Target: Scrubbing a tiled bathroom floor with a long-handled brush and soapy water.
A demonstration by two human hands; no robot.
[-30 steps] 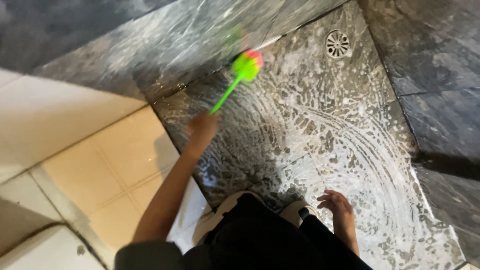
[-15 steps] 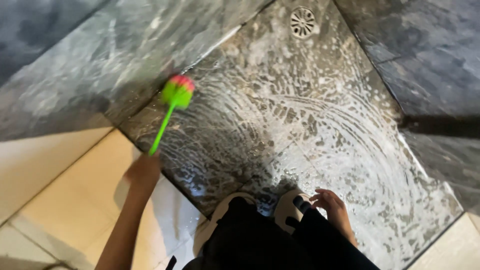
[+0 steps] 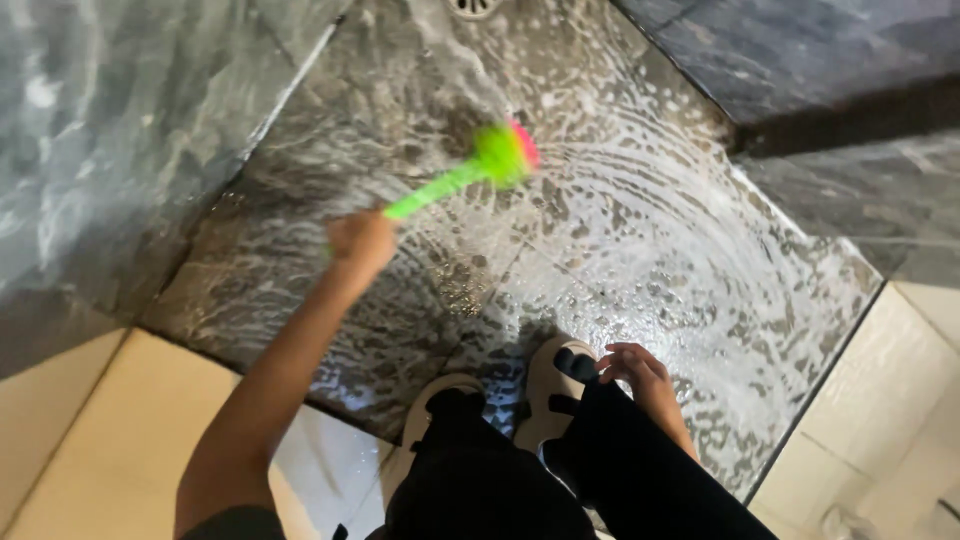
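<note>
Brush (image 3: 470, 172) swung rightward, soapy floor (image 3: 640, 230)

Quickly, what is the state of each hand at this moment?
Left hand: closed around the handle of the green brush.
Right hand: open, holding nothing, resting near the knee above the white shoe.

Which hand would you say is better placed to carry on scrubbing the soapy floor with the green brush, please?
The left hand, most likely. It already grips the handle of the green brush, whose head sits on the soapy floor. The right hand is empty and rests low by the knee, near the white shoes, away from the brush.
</note>
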